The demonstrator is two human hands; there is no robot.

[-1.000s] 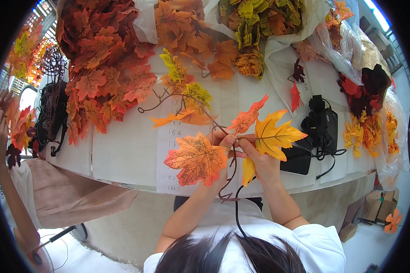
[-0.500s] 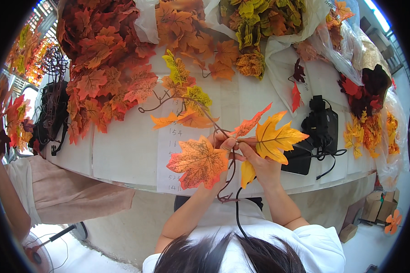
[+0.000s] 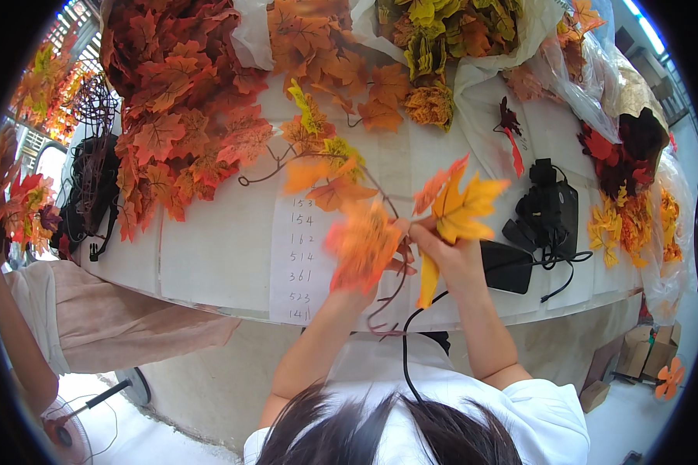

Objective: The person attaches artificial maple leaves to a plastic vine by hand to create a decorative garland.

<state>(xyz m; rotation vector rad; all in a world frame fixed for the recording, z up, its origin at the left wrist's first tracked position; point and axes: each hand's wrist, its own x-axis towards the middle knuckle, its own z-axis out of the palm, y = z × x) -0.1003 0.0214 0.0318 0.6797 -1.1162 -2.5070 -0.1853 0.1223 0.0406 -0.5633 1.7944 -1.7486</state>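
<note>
Leaf vine [image 3: 381,192] held up at near side of table [image 3: 209,256], front of worker; long axis slants from curled tip at upper L down to the hands, then bends twd worker, twiggy lower end over table edge. L hand [image 3: 401,226] partly hidden behind blurred orange-red leaf [image 3: 362,246]; visible thumb + finger closed on vine. R hand [image 3: 456,262]: thumb + index tips together, pinched on stalk of yellow leaf [image 3: 468,209], hands almost touching; that leaf points up-R, a 2nd yellow one [image 3: 429,283] hangs down. Pale tabletop w/ handwritten paper sheet [image 3: 291,271] L of hands, big heap of red-orange leaves [image 3: 171,101] far L, black device [image 3: 551,209] w/ cords to R, clear plastic bag [image 3: 570,89] far R. Co-worker's arm [image 3: 29,341] at L edge of view; cardboard boxes [image 3: 645,350] on floor, lower R
</note>
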